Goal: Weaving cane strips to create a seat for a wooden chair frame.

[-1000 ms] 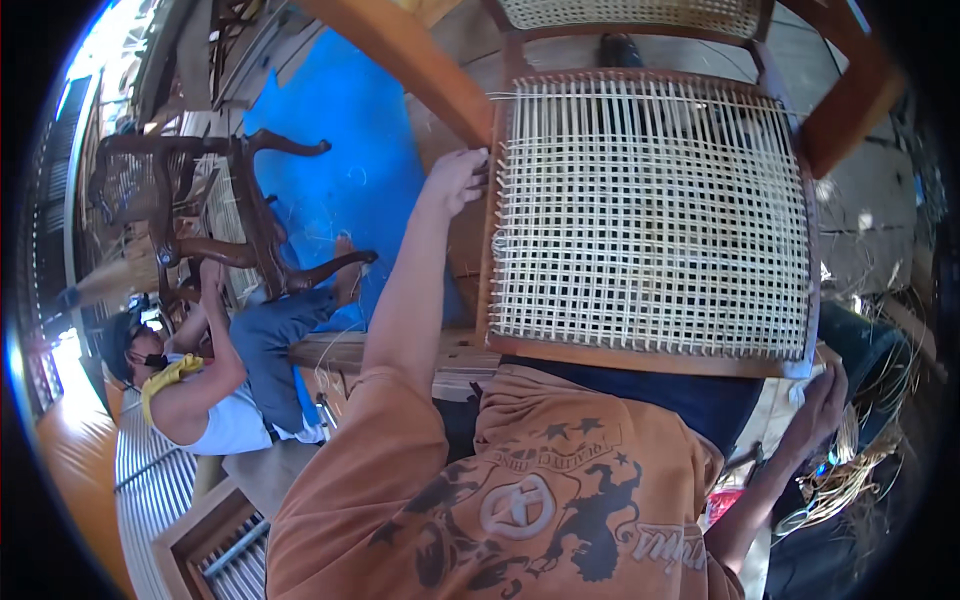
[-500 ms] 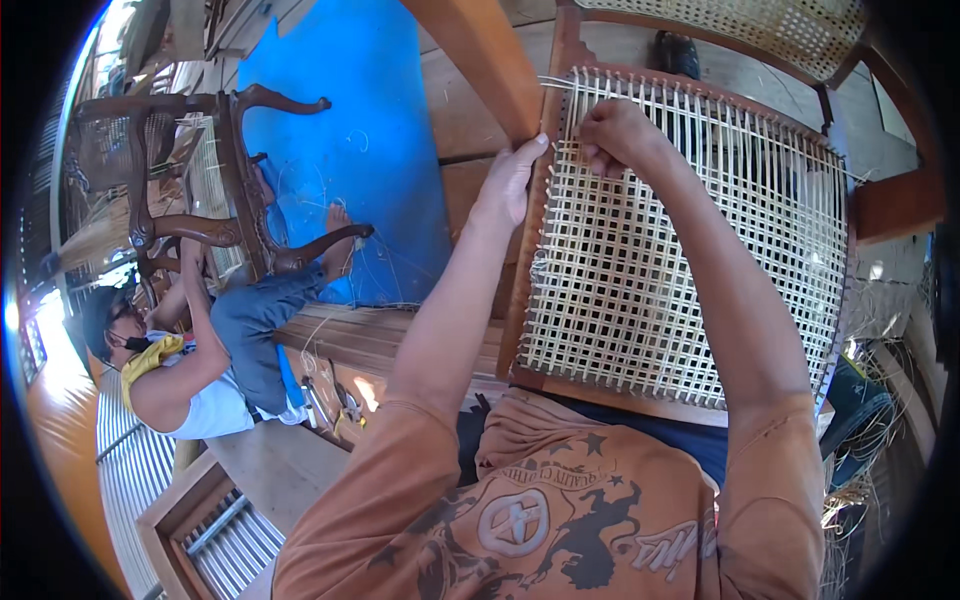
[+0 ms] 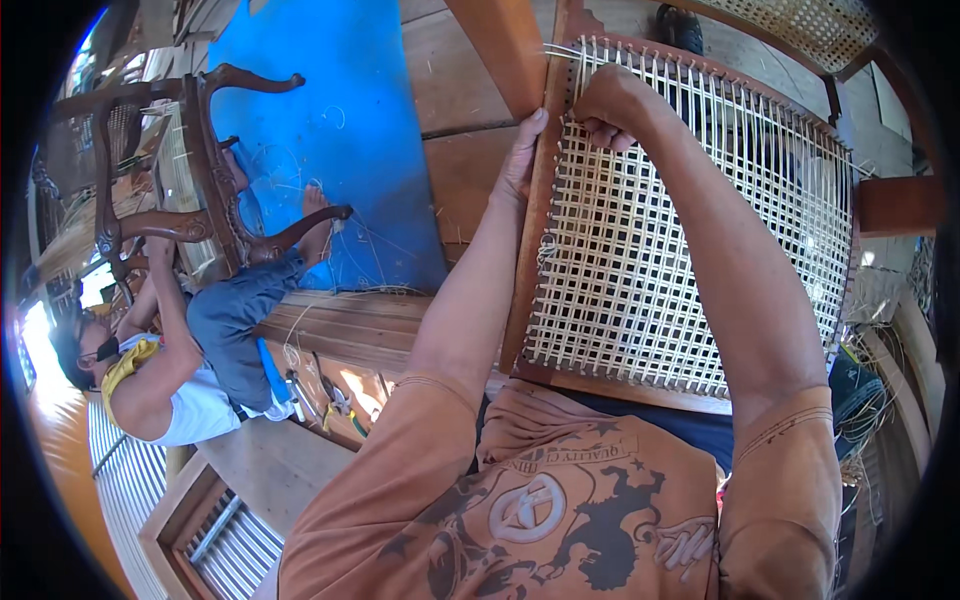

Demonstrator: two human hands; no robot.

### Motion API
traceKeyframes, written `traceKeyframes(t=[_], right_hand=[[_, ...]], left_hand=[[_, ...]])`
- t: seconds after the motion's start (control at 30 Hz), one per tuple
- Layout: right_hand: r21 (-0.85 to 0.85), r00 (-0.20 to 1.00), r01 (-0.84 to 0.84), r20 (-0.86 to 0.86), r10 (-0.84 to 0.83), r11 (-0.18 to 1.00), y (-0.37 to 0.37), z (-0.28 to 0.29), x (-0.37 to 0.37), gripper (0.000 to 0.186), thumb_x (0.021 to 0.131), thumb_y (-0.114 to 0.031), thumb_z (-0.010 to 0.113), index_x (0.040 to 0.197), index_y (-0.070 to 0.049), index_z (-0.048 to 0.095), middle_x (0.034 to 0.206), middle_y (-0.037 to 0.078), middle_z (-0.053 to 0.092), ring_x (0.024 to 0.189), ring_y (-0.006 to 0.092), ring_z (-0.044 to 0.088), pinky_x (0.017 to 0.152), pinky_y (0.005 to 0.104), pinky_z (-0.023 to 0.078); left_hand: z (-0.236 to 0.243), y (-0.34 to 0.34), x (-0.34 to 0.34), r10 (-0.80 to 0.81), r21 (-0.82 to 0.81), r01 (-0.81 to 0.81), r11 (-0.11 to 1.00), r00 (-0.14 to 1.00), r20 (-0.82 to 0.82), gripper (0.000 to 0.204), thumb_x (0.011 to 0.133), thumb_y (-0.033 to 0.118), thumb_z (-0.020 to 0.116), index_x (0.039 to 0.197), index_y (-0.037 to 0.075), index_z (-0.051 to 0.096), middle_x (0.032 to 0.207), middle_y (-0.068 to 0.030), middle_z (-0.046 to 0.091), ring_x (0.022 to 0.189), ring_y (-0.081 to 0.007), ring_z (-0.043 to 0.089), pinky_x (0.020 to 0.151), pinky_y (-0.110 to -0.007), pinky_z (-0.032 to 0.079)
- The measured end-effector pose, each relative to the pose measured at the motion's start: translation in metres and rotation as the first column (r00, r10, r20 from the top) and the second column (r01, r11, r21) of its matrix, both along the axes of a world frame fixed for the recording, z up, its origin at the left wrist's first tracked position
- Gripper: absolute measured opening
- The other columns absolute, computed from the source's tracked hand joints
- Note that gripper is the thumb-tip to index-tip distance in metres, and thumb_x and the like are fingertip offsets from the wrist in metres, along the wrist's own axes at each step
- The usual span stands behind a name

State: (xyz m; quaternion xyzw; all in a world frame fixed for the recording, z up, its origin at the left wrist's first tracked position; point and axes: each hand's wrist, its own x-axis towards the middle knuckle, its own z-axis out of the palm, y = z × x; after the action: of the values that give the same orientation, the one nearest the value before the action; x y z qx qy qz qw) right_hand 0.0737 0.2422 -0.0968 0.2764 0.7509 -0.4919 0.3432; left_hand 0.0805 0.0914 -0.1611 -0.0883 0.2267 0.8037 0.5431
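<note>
A chair seat of pale woven cane [image 3: 640, 260] lies in front of me, set in a reddish-brown wooden frame [image 3: 534, 240]. Its near part is a close open grid; toward the far edge the strands run mostly one way. My left hand [image 3: 522, 160] grips the left rail, thumb along its edge, the other fingers hidden beneath. Over the far left corner of the weave, my right hand [image 3: 612, 105] is closed with curled fingers close to the rail. Its fingertips are hidden, so what they pinch cannot be made out. Loose cane ends [image 3: 560, 50] stick out past that corner.
A wooden post [image 3: 500, 50] rises beside my left hand. At the left, a co-worker [image 3: 165, 390] sits by a carved dark chair [image 3: 195, 170] near a blue sheet [image 3: 320, 120]. Pliers and other tools [image 3: 340, 400] lie on the wood. Cane scraps [image 3: 865, 400] hang at the right.
My right hand has shifted slightly left, closer to the rail. My left hand keeps its place on the frame. The whole view has tilted a little.
</note>
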Motion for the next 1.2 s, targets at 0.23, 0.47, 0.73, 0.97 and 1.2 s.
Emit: traceKeyframes(t=[0.23, 0.47, 0.73, 0.97, 1.2], right_hand=[[0.133, 0.995, -0.055, -0.078, 0.066, 0.990, -0.001, 0.005, -0.002, 0.023, 0.077, -0.018, 0.053, 0.068, 0.002, 0.061, 0.057, 0.011, 0.060, 0.049, 0.0204, 0.060, 0.053, 0.0318, 0.050], [0.120, 0.811, 0.165, -0.581, -0.065, 0.979, 0.029, -0.020, 0.053, 0.018, 0.081, -0.014, 0.054, 0.091, -0.005, 0.066, 0.072, 0.013, 0.064, 0.062, 0.0191, 0.063, 0.063, 0.0294, 0.051], [0.416, 0.724, -0.046, -0.612, 0.318, 0.908, 0.005, -0.033, 0.046, 0.022, 0.078, -0.011, 0.053, 0.095, -0.013, 0.067, 0.088, 0.013, 0.065, 0.084, 0.0282, 0.062, 0.078, 0.0345, 0.049], [0.193, 0.744, 0.225, -0.667, -0.041, 0.955, 0.037, -0.015, 0.055, 0.021, 0.083, -0.012, 0.058, 0.102, -0.006, 0.064, 0.082, 0.014, 0.065, 0.069, 0.0154, 0.061, 0.067, 0.0284, 0.050], [0.373, 0.849, 0.216, -0.529, 0.016, 0.902, 0.096, -0.003, 0.104, 0.019, 0.082, -0.013, 0.059, 0.097, -0.003, 0.064, 0.087, 0.013, 0.066, 0.076, 0.0182, 0.063, 0.071, 0.0294, 0.049]], left_hand=[[0.011, -0.001, -0.003, -0.029, 0.281, 0.015, 0.960, 0.999, 0.045, 0.041, 0.081, 0.034, 0.062, 0.109, 0.006, 0.055, 0.099, -0.0096, 0.061, 0.089, -0.0206, 0.058, 0.084, -0.036, 0.048], [0.042, -0.021, -0.003, -0.269, -0.750, -0.271, 0.604, 0.816, -0.511, 0.040, 0.086, 0.021, 0.055, 0.118, -0.002, 0.050, 0.106, -0.0145, 0.059, 0.096, -0.0221, 0.057, 0.085, -0.033, 0.044], [0.082, -0.004, 0.047, -0.814, -0.357, -0.831, 0.426, -0.179, -0.552, 0.027, 0.073, 0.008, 0.057, 0.098, 0.001, 0.062, 0.122, -0.0179, 0.045, 0.116, -0.0353, 0.040, 0.095, -0.044, 0.035], [0.087, 0.018, 0.015, -0.835, -0.445, -0.749, 0.492, -0.262, -0.483, 0.017, 0.074, 0.008, 0.053, 0.086, 0.005, 0.065, 0.105, -0.0112, 0.059, 0.107, -0.0302, 0.050, 0.089, -0.041, 0.038], [0.081, 0.035, -0.028, -0.798, -0.622, -0.579, 0.527, -0.589, -0.128, 0.007, 0.075, 0.007, 0.051, 0.076, 0.003, 0.057, 0.081, -0.0140, 0.060, 0.074, -0.0297, 0.063, 0.061, -0.041, 0.051]])
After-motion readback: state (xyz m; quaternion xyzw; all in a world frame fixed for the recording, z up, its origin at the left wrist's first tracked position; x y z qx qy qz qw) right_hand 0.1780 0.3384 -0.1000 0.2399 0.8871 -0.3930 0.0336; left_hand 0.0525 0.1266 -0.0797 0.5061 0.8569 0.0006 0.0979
